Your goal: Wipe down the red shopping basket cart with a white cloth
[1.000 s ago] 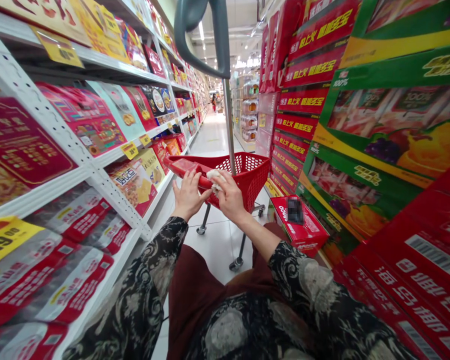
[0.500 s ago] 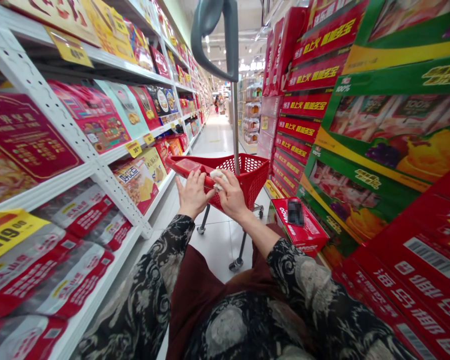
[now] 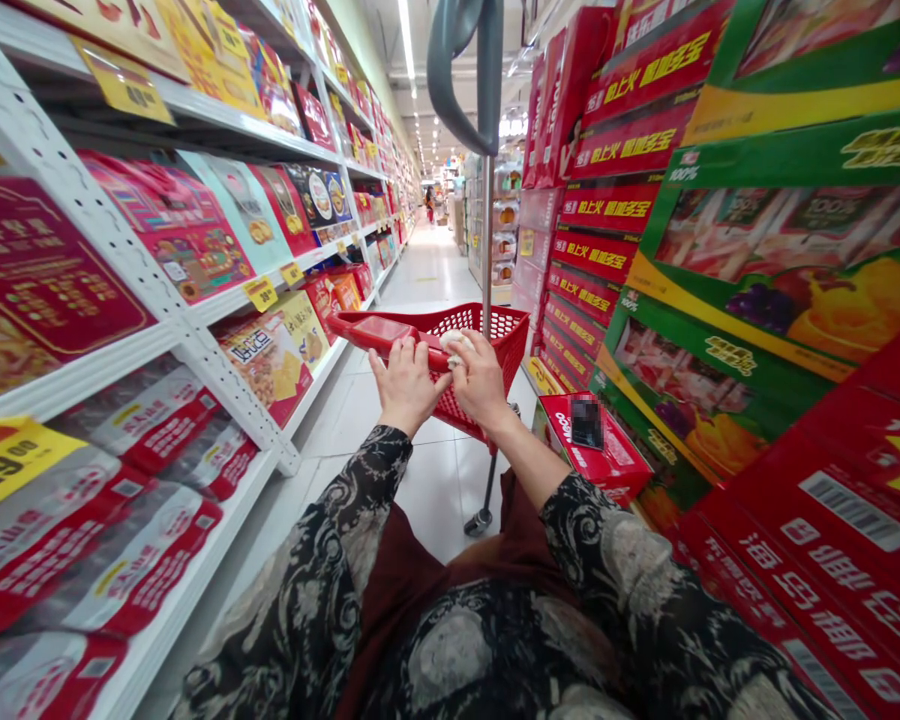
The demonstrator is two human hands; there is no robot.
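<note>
A red plastic shopping cart (image 3: 474, 408) stands in front of me, its handle bar crossing under both hands. My left hand (image 3: 409, 388) lies over the handle (image 3: 382, 333), fingers curled over the bar and thumb pointing toward the other hand. Beside it, my right hand (image 3: 483, 384) is closed around a crumpled white cloth or tissue (image 3: 457, 346) and presses it against the right part of the bar. The cloth is partly hidden by the fingers. A metal pole (image 3: 487, 235) with a grey loop-shaped top (image 3: 466, 75) rises from the cart.
White shelves (image 3: 187, 345) with boxed snacks and bottle packs line the left side. Stacked red drink cartons (image 3: 600, 250) and green fruit-printed boxes (image 3: 787, 220) rise on the right. A red box (image 3: 607, 450) with a dark blurred item on top sits low at right. The aisle floor (image 3: 435, 260) runs ahead.
Both hands have shifted to the right in view, the right one still with the white cloth on the bar. The pole also appears further right, while the cart's left end stays nearly in place.
</note>
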